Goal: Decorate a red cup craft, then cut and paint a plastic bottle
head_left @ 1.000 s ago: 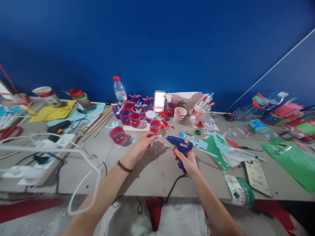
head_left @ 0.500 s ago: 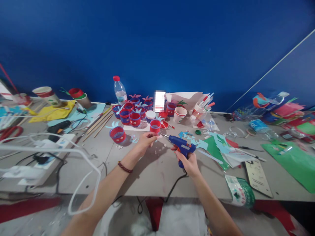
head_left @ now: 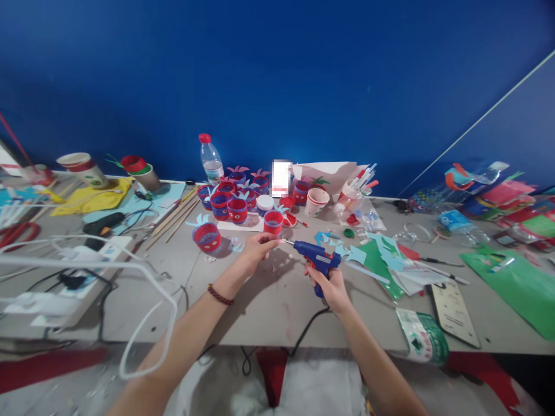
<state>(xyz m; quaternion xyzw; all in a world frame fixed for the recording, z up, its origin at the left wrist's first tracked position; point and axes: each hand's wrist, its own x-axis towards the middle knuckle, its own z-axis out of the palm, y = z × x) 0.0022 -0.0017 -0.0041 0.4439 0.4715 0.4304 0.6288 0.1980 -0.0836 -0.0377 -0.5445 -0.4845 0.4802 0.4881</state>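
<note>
My right hand [head_left: 332, 287] is wrapped round the handle of a blue glue gun [head_left: 315, 257], whose nozzle points left. My left hand [head_left: 259, 249] pinches something small and pale right at the nozzle tip; it is too small to name. Just behind my left fingertips stands a red and purple paper cup [head_left: 273, 223]. To the left of that hand, another decorated cup [head_left: 207, 237] with light blue paper leaves stands apart. Several similar cups [head_left: 237, 211] with leaves and eyes are grouped farther back.
A white power strip [head_left: 82, 289] and looping white cable [head_left: 160, 300] lie at left. Behind stand a plastic bottle [head_left: 211, 160] and a white paper cup [head_left: 317, 201]. Paper scraps [head_left: 401, 260], a green sheet [head_left: 511, 283] and a phone-like slab [head_left: 454, 315] lie at right.
The glue gun in my right hand has shifted slightly left and levelled, its nozzle now nearer my left fingertips. My left hand has barely moved.
</note>
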